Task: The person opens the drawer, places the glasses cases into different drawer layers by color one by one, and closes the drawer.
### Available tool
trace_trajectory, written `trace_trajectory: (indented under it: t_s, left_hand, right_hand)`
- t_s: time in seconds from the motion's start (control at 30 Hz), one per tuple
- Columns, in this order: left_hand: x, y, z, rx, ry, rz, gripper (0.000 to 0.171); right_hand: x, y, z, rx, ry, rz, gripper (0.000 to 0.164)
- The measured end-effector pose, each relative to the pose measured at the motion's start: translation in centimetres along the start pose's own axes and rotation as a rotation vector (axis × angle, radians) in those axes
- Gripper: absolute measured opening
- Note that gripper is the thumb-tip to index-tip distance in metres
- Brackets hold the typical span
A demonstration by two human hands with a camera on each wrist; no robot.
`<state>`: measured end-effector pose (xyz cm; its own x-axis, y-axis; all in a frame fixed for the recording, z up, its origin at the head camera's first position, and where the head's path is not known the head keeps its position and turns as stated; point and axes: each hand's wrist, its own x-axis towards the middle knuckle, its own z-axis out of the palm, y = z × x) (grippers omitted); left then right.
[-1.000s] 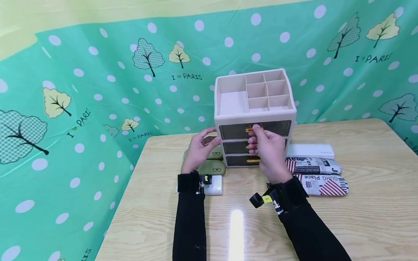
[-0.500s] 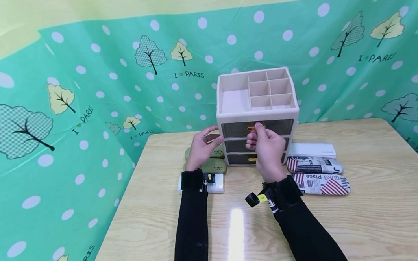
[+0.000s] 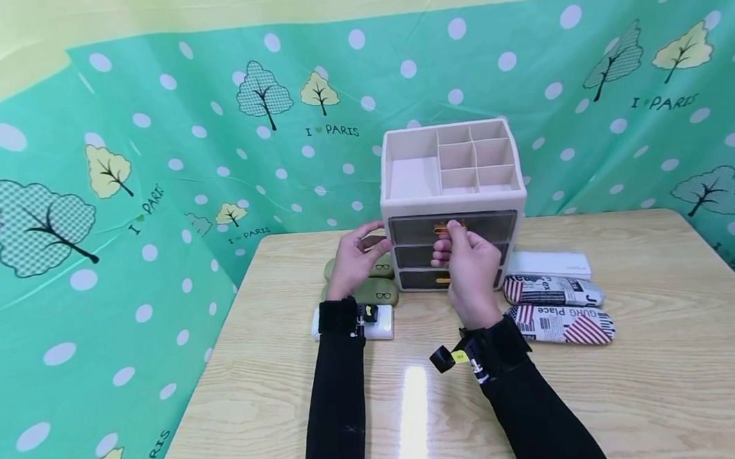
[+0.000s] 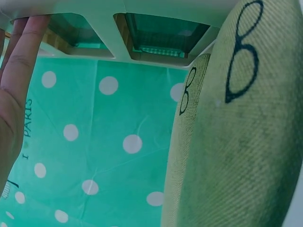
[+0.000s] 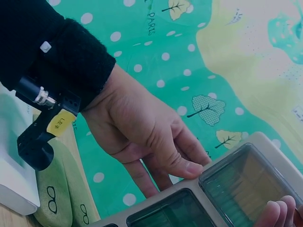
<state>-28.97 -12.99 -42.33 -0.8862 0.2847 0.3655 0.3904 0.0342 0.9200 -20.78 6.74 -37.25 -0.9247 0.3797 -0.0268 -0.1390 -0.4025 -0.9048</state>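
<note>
1 pale wooden table (image 3: 245, 402) carries everything, a strip of light (image 3: 413, 421) reflected on its nearer half. Green cloth (image 3: 317, 211) with white dots, trees and "PARIS" lettering hangs behind the rear edge and along the left edge, under a pale yellow band.

Around the middle of the rear edge stands a white cabinet (image 3: 453, 202) with 3 stacked drawers. Its top tray has 1 large compartment on the left and 6 small ones on the right, their floors in sight. The drawer fronts are dark and see-through; I cannot tell what lies behind them. The right hand (image 3: 474, 276) pinches the gold handle (image 3: 440, 230) of the top drawer (image 3: 414, 231). The left hand (image 3: 352, 261) touches the cabinet's left side, fingers extended, thumb at the front corner.

Toward the table's left edge lie 2 olive glasses cases (image 3: 377, 295) and a white box (image 3: 380, 324), partly hidden by the left wrist. Toward the right edge lie a white case (image 3: 547, 264) and 2 newsprint-patterned cases (image 3: 566, 324), contents hidden.
</note>
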Motion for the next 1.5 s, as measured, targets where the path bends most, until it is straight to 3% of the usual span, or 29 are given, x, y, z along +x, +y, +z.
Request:
trace_trajectory:
  t_s: [0.87,1.5]
  left_hand:
    - [-0.2,-0.5,0.1,0.01,0.001,-0.022,0.04]
    - [-0.1,0.1,-0.1,0.01,0.018,-0.029,0.041]
  right_hand:
    - [-2.9,0.3,-1.1,0.022,-0.032,-0.038,0.034]
    - [-4.4,-0.1,-1.5,0.023,-0.077,-0.025,0.034]
